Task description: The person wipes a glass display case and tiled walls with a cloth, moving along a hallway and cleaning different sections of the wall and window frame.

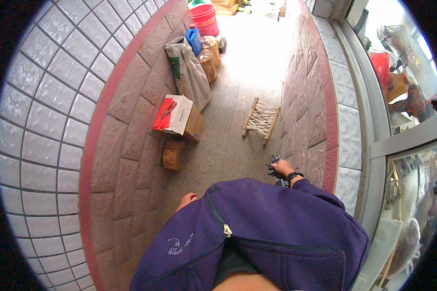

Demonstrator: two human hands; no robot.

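Note:
My right hand (284, 168), with a dark band at the wrist, is closed on a bunch of dark, tangled-looking items (274, 168) whose kind I cannot tell. A small dark boxy object (282, 183) shows just below that hand. Low at the left, my left hand (189, 198) shows only in part beside the purple jacket, its fingers mostly hidden. Ahead of my right hand, a small folding stool (261, 118) with wooden bars and crisscrossed pale cord stands on the floor. Red-handled pliers (168, 110) lie on red material on top of a cardboard box (193, 125) at the left.
A short log piece (173, 155) sits near the box. Beyond are a woven sack (189, 71), a blue jug (193, 40), wooden stumps (207, 65) and a red bucket (205, 20). Tiled walls flank the passage; a metal-framed window (404, 140) is at the right.

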